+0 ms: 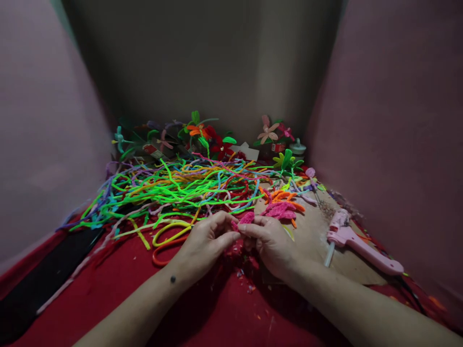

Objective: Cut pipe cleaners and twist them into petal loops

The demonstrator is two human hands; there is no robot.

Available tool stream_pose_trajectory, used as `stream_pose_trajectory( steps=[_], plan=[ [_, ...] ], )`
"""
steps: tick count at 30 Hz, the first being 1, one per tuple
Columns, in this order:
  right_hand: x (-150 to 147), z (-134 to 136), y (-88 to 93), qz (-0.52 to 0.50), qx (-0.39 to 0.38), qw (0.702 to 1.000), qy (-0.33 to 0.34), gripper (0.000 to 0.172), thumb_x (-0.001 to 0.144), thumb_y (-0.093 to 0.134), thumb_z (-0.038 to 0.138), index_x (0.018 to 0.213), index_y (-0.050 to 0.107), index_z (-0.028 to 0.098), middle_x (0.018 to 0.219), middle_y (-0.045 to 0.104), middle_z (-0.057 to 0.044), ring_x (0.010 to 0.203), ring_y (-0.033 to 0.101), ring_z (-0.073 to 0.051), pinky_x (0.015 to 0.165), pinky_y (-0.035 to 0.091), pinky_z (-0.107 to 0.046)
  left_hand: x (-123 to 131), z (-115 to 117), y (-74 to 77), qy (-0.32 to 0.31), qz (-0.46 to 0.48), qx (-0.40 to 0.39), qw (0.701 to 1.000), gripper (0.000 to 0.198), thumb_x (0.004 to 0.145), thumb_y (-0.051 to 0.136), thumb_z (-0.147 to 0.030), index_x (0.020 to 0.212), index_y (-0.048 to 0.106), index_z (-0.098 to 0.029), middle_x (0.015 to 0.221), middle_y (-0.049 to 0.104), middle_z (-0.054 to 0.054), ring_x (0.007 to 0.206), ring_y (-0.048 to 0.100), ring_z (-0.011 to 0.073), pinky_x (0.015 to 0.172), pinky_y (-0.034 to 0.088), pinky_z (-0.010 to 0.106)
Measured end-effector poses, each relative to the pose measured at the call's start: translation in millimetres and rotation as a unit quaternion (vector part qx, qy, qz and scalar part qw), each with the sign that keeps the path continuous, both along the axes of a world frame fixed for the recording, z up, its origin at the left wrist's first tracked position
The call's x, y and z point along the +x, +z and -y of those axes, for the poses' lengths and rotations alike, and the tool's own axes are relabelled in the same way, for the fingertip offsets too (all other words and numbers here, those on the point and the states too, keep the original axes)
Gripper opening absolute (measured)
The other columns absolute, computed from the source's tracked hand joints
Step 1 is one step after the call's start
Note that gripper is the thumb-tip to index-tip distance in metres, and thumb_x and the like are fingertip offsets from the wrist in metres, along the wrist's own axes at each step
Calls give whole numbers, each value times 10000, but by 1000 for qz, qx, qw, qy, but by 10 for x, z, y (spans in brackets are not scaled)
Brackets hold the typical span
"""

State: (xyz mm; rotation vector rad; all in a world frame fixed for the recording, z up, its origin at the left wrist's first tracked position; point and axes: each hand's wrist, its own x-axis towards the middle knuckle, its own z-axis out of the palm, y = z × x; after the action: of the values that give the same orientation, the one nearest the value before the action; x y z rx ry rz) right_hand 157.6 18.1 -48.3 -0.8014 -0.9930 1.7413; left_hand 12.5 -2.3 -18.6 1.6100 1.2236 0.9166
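Observation:
In the middle of the view, my left hand (206, 236) and my right hand (273, 243) meet with thumbs and forefingers closed on a small pink fuzzy pipe cleaner piece (246, 218). The fingers hide part of it. Just beyond my right hand lies a small pile of pink pipe cleaner petals (279, 210), beside several orange pipe cleaner pieces (282, 195). Pink scraps and fluff (237, 250) are scattered on the red cloth under my hands. A yellow loop (156, 236) and a red-orange loop (159, 258) lie left of my left hand.
Many coloured pipe cleaners (173, 188) spread across the back. Behind them are finished fuzzy flowers (220, 144) against the wall. A pink glue gun (356, 243) rests on cardboard (347, 270) at right. A long black object (47, 284) lies left. Pink side panels flank the red cloth (119, 289).

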Motion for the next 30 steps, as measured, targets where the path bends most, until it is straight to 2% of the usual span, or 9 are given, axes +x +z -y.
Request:
stream_pose_trajectory(
  steps=[3,7,13,19,21,24,26,30],
  plan=[
    [19,-4,29,-3,7,1000,9,115,669,665,206,611,593,138,520,521,27,455,421,-77,473,284,-233,7,-6,18,18,1,1,1000,149,769,571,-286,816,567,-145,656,532,-24,591,452,96,548,363,219],
    [29,-13,46,3,13,1000,-9,191,721,639,303,625,606,141,540,538,19,468,435,-84,475,299,-235,-14,-21,35,27,25,-37,999,180,757,580,-304,843,552,-149,653,530,-28,555,445,89,513,359,216],
    [23,-40,-2,35,49,997,-49,158,684,714,263,628,618,149,520,485,53,471,379,-60,472,264,-220,-14,-7,39,24,42,-86,995,233,745,598,-370,786,569,-142,629,530,-24,497,418,77,466,344,215],
    [55,-9,34,88,96,991,-43,128,727,685,292,726,693,164,605,575,20,534,460,-83,518,343,-227,20,15,42,54,49,-95,993,220,702,619,-335,629,540,-144,492,470,-55,422,365,46,423,274,184],
    [72,23,55,157,182,968,-67,105,751,656,256,724,709,170,635,610,1,586,506,-104,569,381,-243,41,18,34,69,53,-113,990,213,686,610,-318,589,509,-157,431,435,-72,371,330,39,384,236,178],
    [86,75,80,255,342,896,-121,116,782,609,203,762,722,184,695,648,-22,671,558,-136,653,410,-269,70,21,19,82,60,-131,986,224,674,591,-304,545,462,-174,369,387,-86,320,292,35,347,195,173],
    [88,94,98,278,371,876,-132,144,809,579,212,776,718,190,717,655,-27,689,568,-145,668,413,-274,75,21,14,80,66,-129,986,228,675,591,-309,545,460,-176,366,394,-85,313,301,37,341,203,171],
    [93,72,131,256,264,924,-107,219,838,542,286,694,667,178,640,598,-6,599,503,-127,583,379,-257,47,20,10,67,83,-131,986,224,680,618,-330,583,497,-169,386,424,-78,319,318,39,340,227,172]
  ],
)
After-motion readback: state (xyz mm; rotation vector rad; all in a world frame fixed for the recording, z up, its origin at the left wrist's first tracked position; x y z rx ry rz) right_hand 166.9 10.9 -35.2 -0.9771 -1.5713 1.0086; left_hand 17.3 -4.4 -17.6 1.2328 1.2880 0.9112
